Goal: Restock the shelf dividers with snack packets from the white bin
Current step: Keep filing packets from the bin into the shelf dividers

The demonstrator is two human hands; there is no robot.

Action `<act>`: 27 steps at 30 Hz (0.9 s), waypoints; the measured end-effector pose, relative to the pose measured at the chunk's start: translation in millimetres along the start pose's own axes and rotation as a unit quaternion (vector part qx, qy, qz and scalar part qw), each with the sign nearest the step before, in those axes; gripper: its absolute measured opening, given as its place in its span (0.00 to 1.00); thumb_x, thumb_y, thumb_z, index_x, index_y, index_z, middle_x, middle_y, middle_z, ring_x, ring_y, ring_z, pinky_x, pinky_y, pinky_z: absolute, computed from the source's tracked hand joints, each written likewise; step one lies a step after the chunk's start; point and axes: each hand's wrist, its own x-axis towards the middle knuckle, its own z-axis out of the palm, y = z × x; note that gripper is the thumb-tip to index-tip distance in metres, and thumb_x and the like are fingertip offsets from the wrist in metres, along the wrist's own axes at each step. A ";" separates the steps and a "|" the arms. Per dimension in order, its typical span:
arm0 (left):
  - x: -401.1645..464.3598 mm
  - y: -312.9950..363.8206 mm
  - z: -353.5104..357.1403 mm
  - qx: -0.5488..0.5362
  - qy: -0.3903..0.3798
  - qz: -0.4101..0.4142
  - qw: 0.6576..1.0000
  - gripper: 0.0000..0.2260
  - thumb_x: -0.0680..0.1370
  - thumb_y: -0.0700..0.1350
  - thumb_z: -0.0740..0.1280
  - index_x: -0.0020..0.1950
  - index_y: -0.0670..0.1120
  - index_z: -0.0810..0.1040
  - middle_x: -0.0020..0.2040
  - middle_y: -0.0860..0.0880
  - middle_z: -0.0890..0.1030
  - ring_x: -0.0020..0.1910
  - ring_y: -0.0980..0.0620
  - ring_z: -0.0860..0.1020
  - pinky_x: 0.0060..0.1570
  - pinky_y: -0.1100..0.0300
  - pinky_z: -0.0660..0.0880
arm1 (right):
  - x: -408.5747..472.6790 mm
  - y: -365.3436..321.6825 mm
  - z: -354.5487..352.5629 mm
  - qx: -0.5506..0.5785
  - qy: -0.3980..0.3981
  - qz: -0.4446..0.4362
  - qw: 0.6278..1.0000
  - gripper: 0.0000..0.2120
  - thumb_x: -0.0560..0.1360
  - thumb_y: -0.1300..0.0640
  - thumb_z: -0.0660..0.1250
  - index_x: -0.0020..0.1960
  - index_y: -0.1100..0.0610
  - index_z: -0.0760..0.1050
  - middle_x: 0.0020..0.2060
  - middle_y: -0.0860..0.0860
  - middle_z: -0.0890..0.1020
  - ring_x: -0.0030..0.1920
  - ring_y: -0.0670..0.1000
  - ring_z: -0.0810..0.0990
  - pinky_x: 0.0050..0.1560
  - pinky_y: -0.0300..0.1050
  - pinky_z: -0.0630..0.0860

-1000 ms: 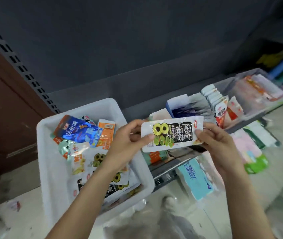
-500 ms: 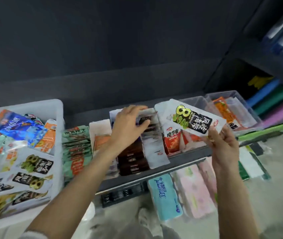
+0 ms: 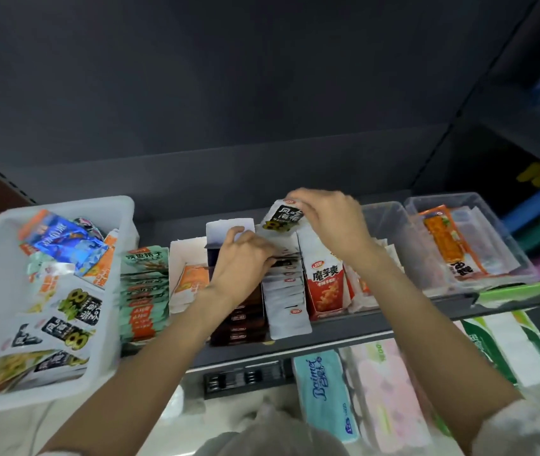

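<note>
Packet held upright over the shelf dividers (image 3: 301,245).
Right hand (image 3: 331,218) pinches a black-and-white snack packet (image 3: 282,218); left hand (image 3: 242,261), fingers curled, holds the white packet row (image 3: 286,291) apart.

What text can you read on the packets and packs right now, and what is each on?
"魔芋爽": red packet on the shelf.
"Primei": blue tissue pack below the shelf.
"8": white-and-black packets in the white bin.
"8", partly covered: packet pinched by the right hand.
Green packets, brown packets, and the orange packet in the clear bin: print too blurred.
</note>
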 end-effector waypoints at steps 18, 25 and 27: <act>-86.6 -33.2 -49.0 -0.194 0.196 -0.103 0.956 0.07 0.75 0.45 0.64 0.46 0.44 0.79 0.39 0.52 0.79 0.44 0.54 0.75 0.46 0.61 0.72 | -37.3 -51.3 28.8 0.122 -0.025 -0.001 0.992 0.13 0.79 0.58 0.60 0.62 0.55 0.76 0.53 0.51 0.83 0.53 0.52 0.80 0.55 0.52 0.76; -193.1 -124.2 -62.3 -0.188 0.192 -0.313 0.911 0.08 0.75 0.47 0.64 0.50 0.44 0.76 0.46 0.50 0.78 0.45 0.53 0.74 0.46 0.60 0.69 | -30.4 -172.8 66.7 0.258 -0.130 -0.074 0.954 0.11 0.79 0.55 0.59 0.56 0.50 0.79 0.43 0.45 0.85 0.42 0.47 0.83 0.42 0.50 0.79; -219.4 -165.6 -51.5 -0.174 0.125 -0.408 0.888 0.12 0.74 0.44 0.68 0.56 0.44 0.76 0.54 0.45 0.77 0.53 0.47 0.75 0.52 0.54 0.72 | -24.2 -211.6 90.4 0.262 -0.171 -0.099 0.945 0.11 0.79 0.56 0.60 0.55 0.52 0.79 0.45 0.47 0.85 0.44 0.48 0.82 0.45 0.50 0.79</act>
